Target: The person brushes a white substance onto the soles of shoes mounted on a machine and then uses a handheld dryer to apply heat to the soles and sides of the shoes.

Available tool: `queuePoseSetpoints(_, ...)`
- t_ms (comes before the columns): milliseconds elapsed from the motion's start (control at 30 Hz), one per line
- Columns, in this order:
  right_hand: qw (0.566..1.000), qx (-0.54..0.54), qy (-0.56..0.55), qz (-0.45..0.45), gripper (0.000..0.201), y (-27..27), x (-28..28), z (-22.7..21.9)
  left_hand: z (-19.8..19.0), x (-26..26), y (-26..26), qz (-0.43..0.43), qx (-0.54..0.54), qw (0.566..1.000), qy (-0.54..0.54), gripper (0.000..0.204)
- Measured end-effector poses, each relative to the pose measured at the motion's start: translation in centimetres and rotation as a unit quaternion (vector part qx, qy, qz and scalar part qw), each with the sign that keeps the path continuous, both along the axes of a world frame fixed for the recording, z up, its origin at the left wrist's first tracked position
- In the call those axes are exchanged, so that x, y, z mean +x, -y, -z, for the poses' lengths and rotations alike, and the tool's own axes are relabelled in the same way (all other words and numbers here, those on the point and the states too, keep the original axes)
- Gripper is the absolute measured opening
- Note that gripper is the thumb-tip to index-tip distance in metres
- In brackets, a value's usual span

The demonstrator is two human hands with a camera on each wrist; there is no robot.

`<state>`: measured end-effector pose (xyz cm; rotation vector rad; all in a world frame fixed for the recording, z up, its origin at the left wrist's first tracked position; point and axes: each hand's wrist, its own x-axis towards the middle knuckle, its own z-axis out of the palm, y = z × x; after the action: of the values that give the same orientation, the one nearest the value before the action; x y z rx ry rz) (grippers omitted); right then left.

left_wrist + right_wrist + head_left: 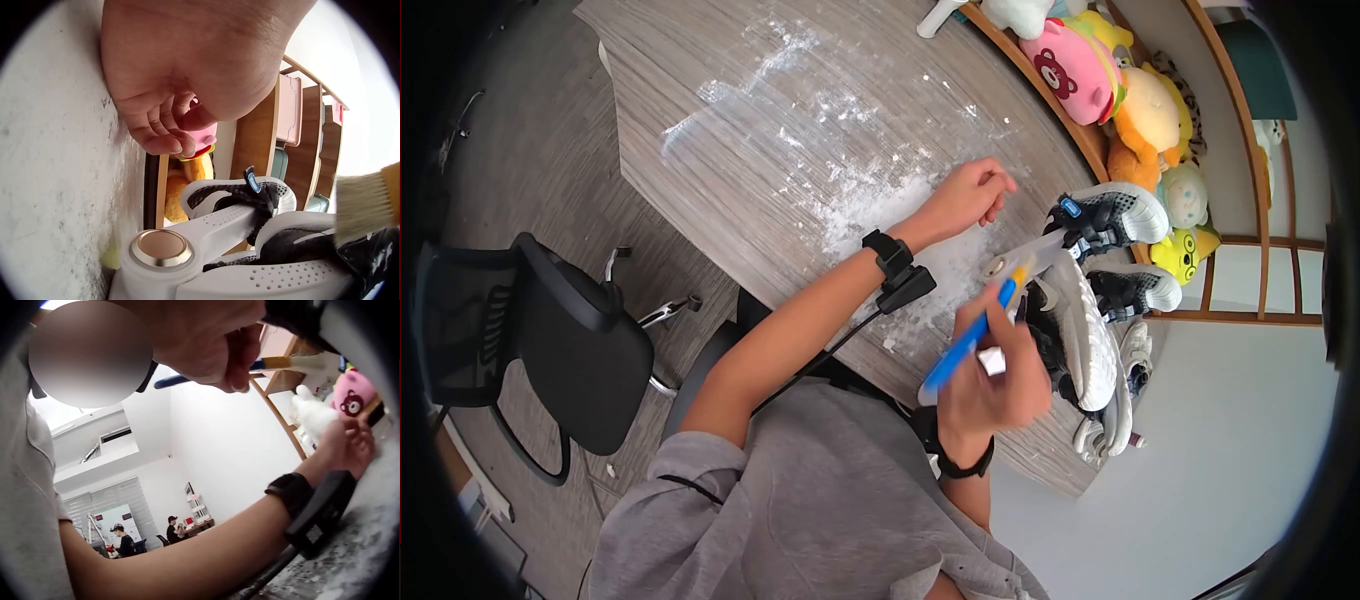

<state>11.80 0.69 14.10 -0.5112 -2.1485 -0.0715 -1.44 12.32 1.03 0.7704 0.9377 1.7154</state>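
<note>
My right hand point(1005, 380) grips a paintbrush point(962, 352) by its blue handle; the brush has a yellow collar and pale bristles point(362, 209). It hangs in the air in front of the shoes. My left hand point(967, 200) is over the powdered tabletop with loosely curled fingers and holds nothing. Near it stands a white device with a round gold-rimmed cap point(161, 247) and perforated arms point(269, 278). These arms reach toward black-and-white sneakers point(1105, 220). Another white-soled shoe point(1088, 335) lies close to the right hand.
White powder point(870, 205) is scattered over the wooden table point(690, 190). Plush toys point(1075, 75) fill a shelf along the table's far side. More shoes point(1137, 350) stand by the corner. A black office chair point(585, 370) is at the left. Two people sit in the background of the right wrist view.
</note>
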Motion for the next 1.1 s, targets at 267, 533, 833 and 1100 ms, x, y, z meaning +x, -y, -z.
queuePoseSetpoints(267,0.994,-0.084,0.004,0.069,0.014,0.1,-0.5,-0.4,-0.4,0.0,0.1,-0.001,-0.007,1.000,0.008,0.019)
queuePoseSetpoints(533,0.998,-0.068,-0.008,-0.009,0.036,1.5,-0.3,-2.5,0.0,0.2,-0.2,0.002,-0.004,1.000,0.008,0.019)
queuePoseSetpoints(833,0.992,-0.075,-0.061,0.076,0.013,0.2,-0.9,-1.8,-0.3,-0.1,0.0,0.003,-0.014,1.000,0.000,0.021)
queuePoseSetpoints(1100,0.943,-0.090,-0.310,-0.079,0.023,4.9,9.9,-6.7,-0.7,-0.2,0.0,0.021,-0.038,0.999,0.002,0.023)
